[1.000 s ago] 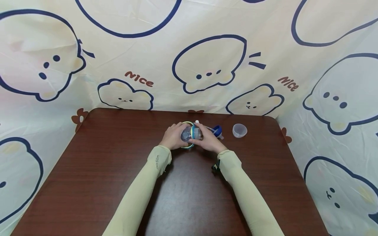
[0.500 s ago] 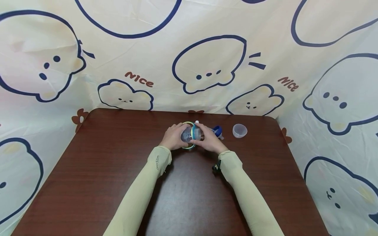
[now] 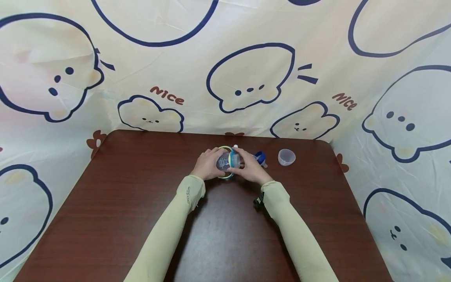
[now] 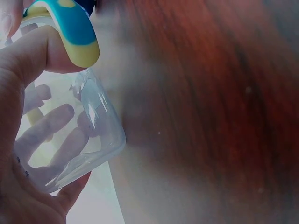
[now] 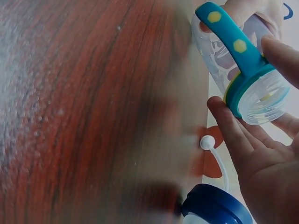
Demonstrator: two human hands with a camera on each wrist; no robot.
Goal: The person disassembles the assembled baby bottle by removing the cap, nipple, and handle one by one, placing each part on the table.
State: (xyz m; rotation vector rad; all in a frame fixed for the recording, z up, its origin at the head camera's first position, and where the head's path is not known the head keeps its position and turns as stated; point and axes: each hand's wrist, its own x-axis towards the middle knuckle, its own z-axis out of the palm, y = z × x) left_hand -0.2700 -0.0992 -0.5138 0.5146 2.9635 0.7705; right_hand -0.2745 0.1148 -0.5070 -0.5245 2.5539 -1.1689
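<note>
A clear baby bottle (image 3: 222, 161) lies sideways between both hands over the far part of the table, its open threaded neck (image 5: 266, 100) pointing right. Around the neck sits a teal-and-yellow handle ring (image 5: 240, 46) with two curved grips. My left hand (image 3: 207, 163) wraps the bottle's body; through the clear wall (image 4: 100, 126) its fingers show, and the thumb lies by one grip. With thumb and fingers on opposite sides, my right hand (image 3: 250, 166) holds the handle ring at the neck. A blue bottle cap (image 5: 217, 203) lies just beyond the right hand.
A white straw with a round weighted end (image 5: 207, 142) extends from beside the blue cap. Farther right stands a small translucent cup (image 3: 286, 157). The brown table (image 3: 123, 203) meets a cartoon-printed cloth (image 3: 246, 78) along its back and sides.
Both hands keep hold of the bottle in nearly the same place. The right hand has shifted very slightly and now covers the straw in the head view.
</note>
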